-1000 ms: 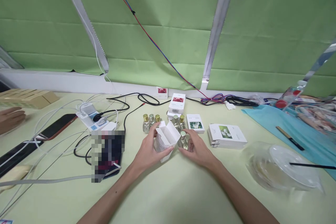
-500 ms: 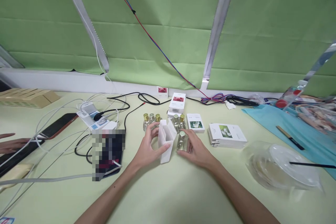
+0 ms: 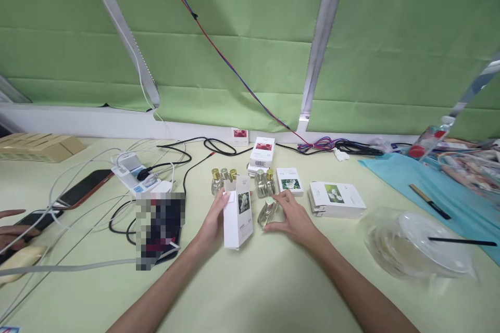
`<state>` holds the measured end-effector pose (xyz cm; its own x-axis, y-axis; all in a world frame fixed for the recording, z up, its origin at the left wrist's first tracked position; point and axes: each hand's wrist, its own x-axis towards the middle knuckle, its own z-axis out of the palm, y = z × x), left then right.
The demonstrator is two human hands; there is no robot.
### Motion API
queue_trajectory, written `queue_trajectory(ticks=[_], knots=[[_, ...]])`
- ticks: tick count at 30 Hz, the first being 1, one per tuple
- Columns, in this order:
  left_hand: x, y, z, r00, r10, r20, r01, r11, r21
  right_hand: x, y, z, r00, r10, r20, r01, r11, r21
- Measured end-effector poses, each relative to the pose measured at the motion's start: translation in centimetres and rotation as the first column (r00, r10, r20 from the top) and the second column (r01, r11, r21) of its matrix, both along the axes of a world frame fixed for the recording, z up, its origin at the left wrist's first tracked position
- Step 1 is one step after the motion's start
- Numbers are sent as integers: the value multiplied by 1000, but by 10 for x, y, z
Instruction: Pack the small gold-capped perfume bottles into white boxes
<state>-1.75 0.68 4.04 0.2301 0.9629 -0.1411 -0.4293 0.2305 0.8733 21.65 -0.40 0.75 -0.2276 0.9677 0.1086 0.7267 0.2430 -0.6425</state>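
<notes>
My left hand (image 3: 214, 218) is closed round a white carton (image 3: 239, 213) with a white-flower picture on its side; the carton stands upright and its top looks unfolded. Just right of it, a small clear glass bottle (image 3: 267, 213) with a pale greenish cap leans slightly, held between the thumb and fingers of my right hand (image 3: 291, 217). Behind the carton are several similar bottles (image 3: 260, 184) with gold and silver caps, some partly hidden by it. A flat flower-printed carton (image 3: 289, 182) lies beyond my right fingers.
Stacked cartons (image 3: 336, 199) lie to the right, near a plastic-wrapped lidded container (image 3: 424, 247) and a blue cloth (image 3: 394, 171). Red-flower cartons (image 3: 262, 152) stand at the back. Leftward are a power strip (image 3: 136, 174), tangled cables, a phone (image 3: 84, 189) and another person's hand (image 3: 11, 231).
My left hand has turned the carton so its flower-printed side faces me. The bottle in my right hand has gone from upright to tilted. The other person's hand has shifted at the left.
</notes>
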Motion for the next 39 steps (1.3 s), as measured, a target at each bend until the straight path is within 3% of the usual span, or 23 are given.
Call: queue_trajectory(ticks=[5, 11, 16, 22, 31, 39], knots=[[2, -2, 8, 996, -31, 80, 39, 993, -107, 0, 0, 2, 1000, -5, 0, 5, 1000, 28], [0, 1, 8, 987, -44, 157, 71, 982, -174, 3, 2, 5, 998, -54, 32, 52, 997, 53], [2, -1, 9, 984, -34, 176, 74, 972, -224, 6, 5, 2, 996, -84, 15, 81, 986, 146], [1, -1, 7, 980, -22, 198, 70, 968, -239, 3, -1, 1, 993, 74, -88, -55, 976, 209], [0, 2, 12, 991, 61, 118, -34, 976, -215, 0, -5, 1, 995, 90, -51, -79, 979, 186], [2, 4, 12, 999, -53, -5, 50, 957, -285, -1, -8, 9, 997, 78, 1, -77, 975, 209]])
